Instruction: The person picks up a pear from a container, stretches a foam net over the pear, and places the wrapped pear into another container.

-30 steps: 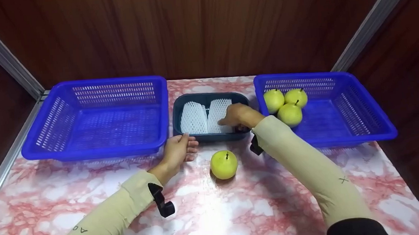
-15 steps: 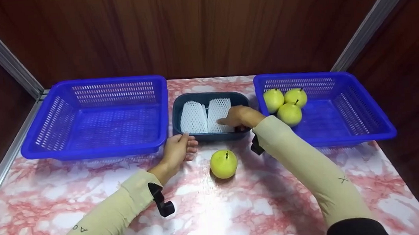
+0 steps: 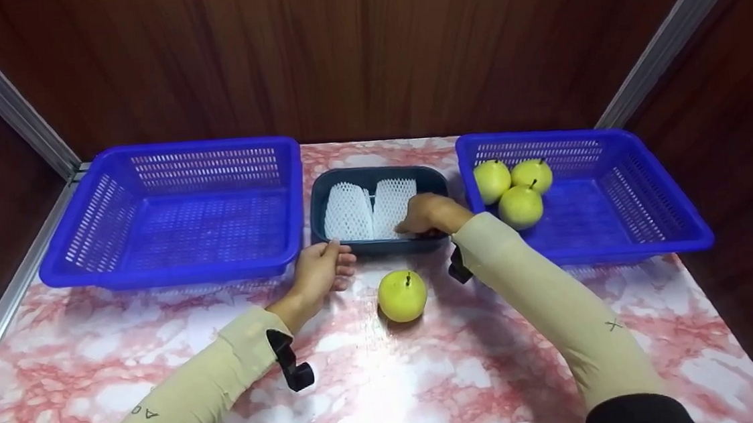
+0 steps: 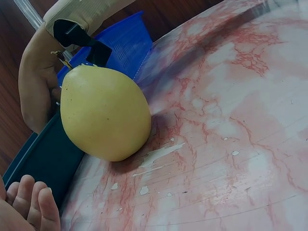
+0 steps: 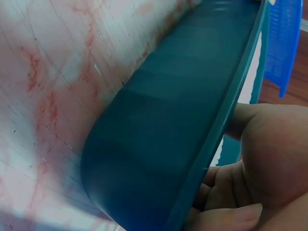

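Observation:
A dark green plastic box (image 3: pixel 379 247) stands mid-table, holding two white foam fruit nets, a left net (image 3: pixel 347 214) and a right net (image 3: pixel 394 203). My right hand (image 3: pixel 432 212) reaches into the box's right end, its thumb on the right net's lower edge. In the right wrist view its fingers (image 5: pixel 224 192) curl behind the box rim, and whether they grip the net is hidden. Beside the front left corner of the box, my left hand (image 3: pixel 317 270) lies with loose fingers and holds nothing. A yellow-green pear (image 3: pixel 402 297) stands on the table in front of the box.
At the left is a blue plastic basket (image 3: pixel 173 274) with nothing visible in it. Another blue basket (image 3: pixel 621 251) at the right has three pears (image 3: pixel 520 207) in its left end. Dark wood panels (image 3: pixel 364 51) enclose the back and sides of the marbled table (image 3: pixel 364 401).
My right thumb has slid slightly down toward the right net's lower edge, and the right hand has dipped a little. The left hand, pear and baskets stay put.

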Available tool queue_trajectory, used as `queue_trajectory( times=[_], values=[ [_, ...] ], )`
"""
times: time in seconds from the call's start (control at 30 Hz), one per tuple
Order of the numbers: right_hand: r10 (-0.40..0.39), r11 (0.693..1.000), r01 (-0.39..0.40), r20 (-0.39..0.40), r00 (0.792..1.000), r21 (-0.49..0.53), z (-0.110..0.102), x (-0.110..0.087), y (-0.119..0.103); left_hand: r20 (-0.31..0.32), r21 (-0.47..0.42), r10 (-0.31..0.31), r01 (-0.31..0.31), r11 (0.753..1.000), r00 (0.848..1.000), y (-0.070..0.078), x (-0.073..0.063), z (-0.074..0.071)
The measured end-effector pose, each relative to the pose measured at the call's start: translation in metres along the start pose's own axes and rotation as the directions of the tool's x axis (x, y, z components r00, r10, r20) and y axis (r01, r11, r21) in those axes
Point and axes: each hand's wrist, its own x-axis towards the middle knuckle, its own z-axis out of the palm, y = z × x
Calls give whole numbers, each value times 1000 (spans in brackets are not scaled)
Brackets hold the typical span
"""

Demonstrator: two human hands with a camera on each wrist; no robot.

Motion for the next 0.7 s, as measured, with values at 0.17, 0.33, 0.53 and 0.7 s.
queue_trajectory(
  times=[0.17,0.33,0.53,0.7],
  values=[
    [-14,1000,13,-39,999,-24,-1,-1,3,-2,7,3,-3,1000,1000,1,0,0],
    [-10,1000,11,-48,999,19,-4,-1,6,-1,5,2,-2,1000,1000,0,1,0],
    [-24,996,30,-83,996,79,-10,-5,9,-2,-4,-6,6,1000,1000,0,0,0],
    [-45,993,59,-142,989,99,-12,-10,11,-3,8,-7,7,1000,1000,1,0,0]
  ],
)
